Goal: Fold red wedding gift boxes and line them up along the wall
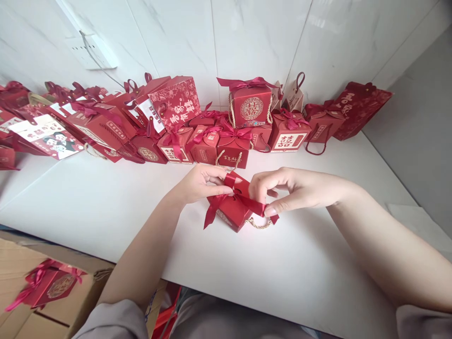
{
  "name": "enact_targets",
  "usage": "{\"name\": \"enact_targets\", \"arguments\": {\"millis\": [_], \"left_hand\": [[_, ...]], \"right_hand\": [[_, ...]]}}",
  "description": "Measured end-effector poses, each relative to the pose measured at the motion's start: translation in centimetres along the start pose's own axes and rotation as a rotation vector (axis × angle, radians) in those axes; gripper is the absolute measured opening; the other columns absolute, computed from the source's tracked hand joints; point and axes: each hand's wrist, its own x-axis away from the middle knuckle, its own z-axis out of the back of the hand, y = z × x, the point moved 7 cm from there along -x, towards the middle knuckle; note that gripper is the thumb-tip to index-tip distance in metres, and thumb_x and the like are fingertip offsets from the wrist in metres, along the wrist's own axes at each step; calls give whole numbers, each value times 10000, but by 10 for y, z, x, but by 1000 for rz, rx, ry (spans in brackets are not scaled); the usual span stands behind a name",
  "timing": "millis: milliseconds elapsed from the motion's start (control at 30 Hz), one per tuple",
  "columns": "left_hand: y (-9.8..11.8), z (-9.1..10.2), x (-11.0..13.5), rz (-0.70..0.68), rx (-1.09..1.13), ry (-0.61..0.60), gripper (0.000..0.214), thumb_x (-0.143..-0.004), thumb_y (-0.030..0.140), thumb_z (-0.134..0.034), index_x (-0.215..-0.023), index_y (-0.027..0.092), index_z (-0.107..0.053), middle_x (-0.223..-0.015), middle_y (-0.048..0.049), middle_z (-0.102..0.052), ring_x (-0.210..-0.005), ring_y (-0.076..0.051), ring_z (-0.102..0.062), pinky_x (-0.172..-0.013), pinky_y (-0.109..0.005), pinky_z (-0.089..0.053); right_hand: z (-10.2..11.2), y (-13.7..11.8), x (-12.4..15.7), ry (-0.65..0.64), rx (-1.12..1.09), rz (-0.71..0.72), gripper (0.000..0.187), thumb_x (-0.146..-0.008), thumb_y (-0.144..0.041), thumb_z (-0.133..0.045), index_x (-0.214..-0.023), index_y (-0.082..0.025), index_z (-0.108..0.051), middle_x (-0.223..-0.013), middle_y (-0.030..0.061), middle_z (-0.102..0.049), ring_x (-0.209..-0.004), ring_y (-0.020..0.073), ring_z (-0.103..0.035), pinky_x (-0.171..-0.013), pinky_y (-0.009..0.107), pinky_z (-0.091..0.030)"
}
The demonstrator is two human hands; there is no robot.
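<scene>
On the white table in front of me lies a red gift box (231, 213) with a gold patterned side and a twisted gold cord handle (260, 226). A red ribbon (249, 203) is looped across its top. My left hand (203, 183) is at the box's upper left, thumb and fingers closed on a loop of the ribbon. Between the thumb and finger of my right hand (287, 190), one ribbon end is pinched at the right side. The other tail hangs loose over the box's left side.
Many red gift boxes (176, 143) with ribbons and cords line the back of the white table (212, 249), some stacked. A tiled wall with a socket strip (92, 51) stands behind. At lower left, another red box (52, 285) rests on a cardboard carton (79, 306).
</scene>
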Motion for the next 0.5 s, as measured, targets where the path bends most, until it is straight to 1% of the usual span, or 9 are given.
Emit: {"name": "enact_targets", "arguments": {"millis": [67, 133, 267, 333, 400, 500], "left_hand": [[-1, -1, 0, 17, 22, -10, 241, -791, 292, -797, -987, 153, -787, -984, -91, -788, -949, -231, -751, -884, -324, -613], [-1, -3, 0, 38, 47, -22, 234, -787, 282, -801, -978, 150, -783, -944, -85, -792, -897, -220, -758, -876, -324, -613], [-1, -4, 1, 66, 87, -23, 226, -779, 257, -806, -971, 142, -770, -921, -83, -791, -862, -203, -758, -840, -298, -614], [0, -5, 1, 70, 93, -23, 227, -782, 251, -802, -972, 133, -764, -913, -87, -790, -853, -200, -758, -827, -294, -613], [1, -6, 1, 68, 97, -27, 239, -788, 244, -796, -995, 130, -758, -908, -87, -789, -845, -196, -757, -822, -290, -611], [2, -7, 2, 66, 87, -25, 266, -797, 234, -789, -1040, 135, -747, -896, -77, -788, -845, -188, -757, -820, -281, -605]], "right_hand": [[4, -3, -7, 105, -27, 111, 102, -854, -277, -770, -852, -186, -724, -942, 43, -676, -842, 163, -631, -759, 292, -538], [8, -1, -12, 229, -84, 198, 87, -861, -273, -771, -868, -193, -738, -939, 34, -683, -854, 159, -637, -791, 298, -539], [13, 12, -18, 451, -198, 266, 74, -877, -299, -767, -893, -227, -765, -968, 23, -699, -852, 151, -643, -785, 298, -541], [14, 18, -19, 508, -244, 264, 75, -867, -317, -780, -885, -244, -780, -988, 23, -712, -860, 159, -652, -787, 311, -548], [13, 20, -19, 538, -243, 262, 75, -858, -328, -788, -866, -253, -793, -969, 21, -720, -837, 160, -656, -781, 318, -549], [11, 18, -18, 584, -126, 270, 105, -871, -351, -771, -889, -254, -807, -930, 30, -713, -801, 161, -649, -760, 326, -537]]}}
